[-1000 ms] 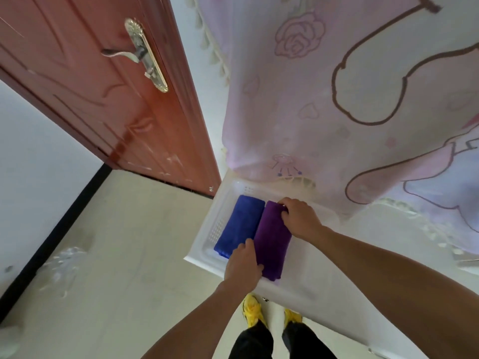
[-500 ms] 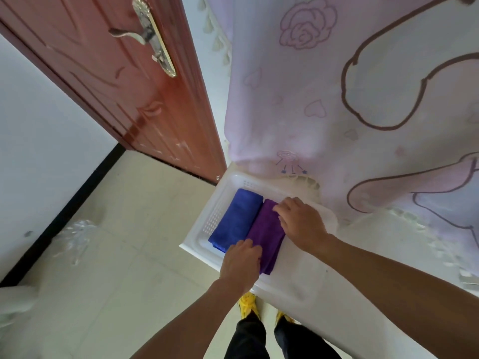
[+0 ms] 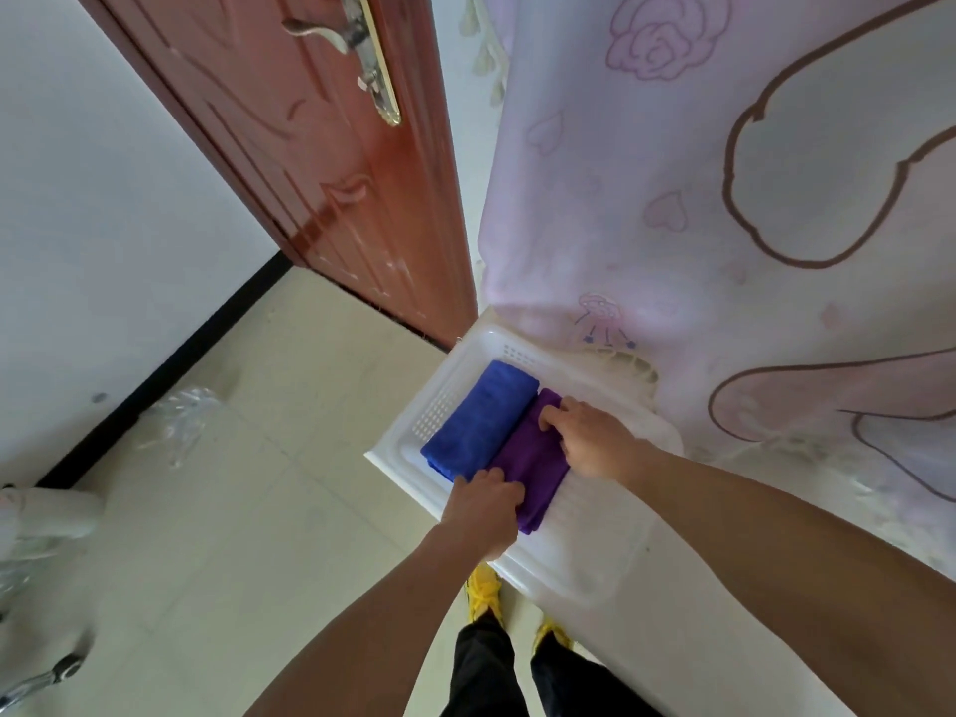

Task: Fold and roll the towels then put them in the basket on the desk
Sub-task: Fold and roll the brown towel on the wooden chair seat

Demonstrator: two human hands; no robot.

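A white plastic basket point(image 3: 584, 561) sits at the left end of the white desk point(image 3: 724, 639). Inside it, a rolled blue towel point(image 3: 478, 419) lies along the left side and a rolled purple towel point(image 3: 530, 460) lies pressed against it on the right. My left hand point(image 3: 483, 509) grips the near end of the purple towel, fingers curled over it. My right hand point(image 3: 589, 439) holds the far end of the same towel, fingers curled on its top edge.
A pink patterned curtain point(image 3: 724, 199) hangs right behind the basket. A red-brown door point(image 3: 320, 163) with a metal handle stands to the left. Crumpled clear plastic point(image 3: 183, 421) lies on the tiled floor by the wall. My yellow shoes point(image 3: 483, 587) show below the desk edge.
Both hands have stayed on the purple towel and pushed it slightly left against the blue one. My view has shifted a little.
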